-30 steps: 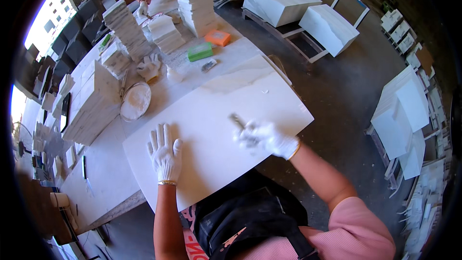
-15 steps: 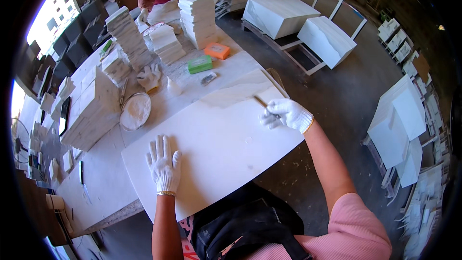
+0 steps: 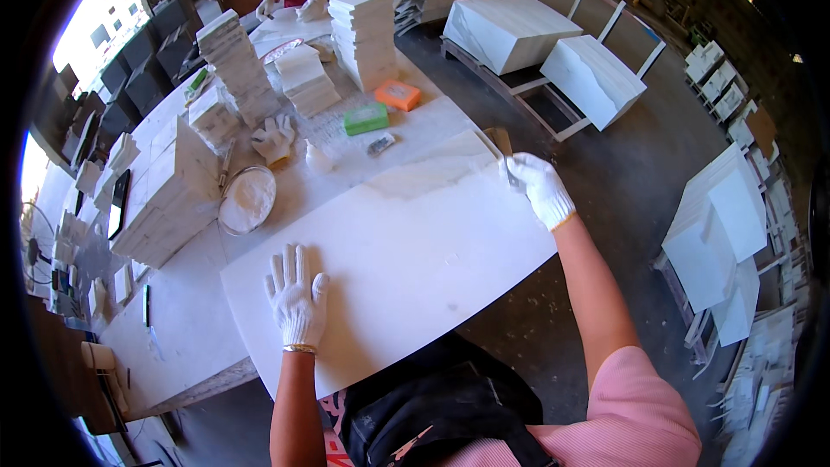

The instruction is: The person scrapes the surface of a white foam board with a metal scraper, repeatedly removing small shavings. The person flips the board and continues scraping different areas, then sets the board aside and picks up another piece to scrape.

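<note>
Two white-gloved hands at a large, rectangular, grey-veined white stone slab (image 3: 415, 242) on the near part of a pale counter (image 3: 194, 316).
The left hand (image 3: 298, 298) lies flat on the slab's left part, fingers spread and grasping nothing; at the slab's far right corner, the right hand (image 3: 540, 190) has its fingers closed around a small, flat, greyish tool (image 3: 513, 176), partly hidden. Beyond the slab sit a green rectangular block (image 3: 367, 118) and an orange rectangular block (image 3: 399, 94).

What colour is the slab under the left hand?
The slab is white, faintly veined near its far edge; head view shows it.
</note>
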Demonstrator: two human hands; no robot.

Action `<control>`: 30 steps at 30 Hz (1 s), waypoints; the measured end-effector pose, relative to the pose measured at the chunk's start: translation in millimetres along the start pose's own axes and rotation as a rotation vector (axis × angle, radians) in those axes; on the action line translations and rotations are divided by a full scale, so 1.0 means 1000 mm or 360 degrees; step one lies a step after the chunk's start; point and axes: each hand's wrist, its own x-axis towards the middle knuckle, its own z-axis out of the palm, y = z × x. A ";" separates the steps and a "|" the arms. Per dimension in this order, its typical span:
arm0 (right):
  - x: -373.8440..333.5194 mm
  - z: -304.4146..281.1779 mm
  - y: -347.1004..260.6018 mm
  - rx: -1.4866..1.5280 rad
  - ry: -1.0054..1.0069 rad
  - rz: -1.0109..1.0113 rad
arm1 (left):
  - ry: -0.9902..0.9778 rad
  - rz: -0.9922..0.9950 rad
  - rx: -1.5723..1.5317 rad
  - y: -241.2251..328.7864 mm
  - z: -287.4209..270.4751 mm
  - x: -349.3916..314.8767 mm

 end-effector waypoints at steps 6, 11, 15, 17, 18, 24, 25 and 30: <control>-0.081 0.012 0.013 -0.1086 -0.0136 -0.0003 | 0.0008 0.0033 0.0069 -0.005 0.007 -0.001; -0.121 0.035 0.022 -0.1502 -0.0324 -0.0176 | 0.0033 0.0037 0.0064 -0.007 0.009 0.002; -0.122 0.045 0.018 -0.1787 -0.0357 -0.0321 | 0.0028 0.0020 0.0069 -0.006 0.006 0.003; -0.120 0.049 0.019 -0.1786 -0.0389 -0.0336 | 0.0031 0.0019 0.0079 -0.006 0.007 0.003; -0.118 0.050 0.022 -0.1771 -0.0405 -0.0359 | 0.0031 0.0016 0.0080 -0.006 0.008 0.002; -0.111 0.056 0.037 -0.1723 -0.0408 -0.0400 | 0.0056 0.0020 0.0072 -0.005 0.008 0.001; -0.111 0.057 0.039 -0.1713 -0.0404 -0.0400 | 0.0049 0.0022 0.0081 -0.004 0.007 0.001; -0.109 0.068 0.036 -0.1676 -0.0396 -0.0296 | 0.0083 0.0047 0.0090 -0.002 0.007 0.002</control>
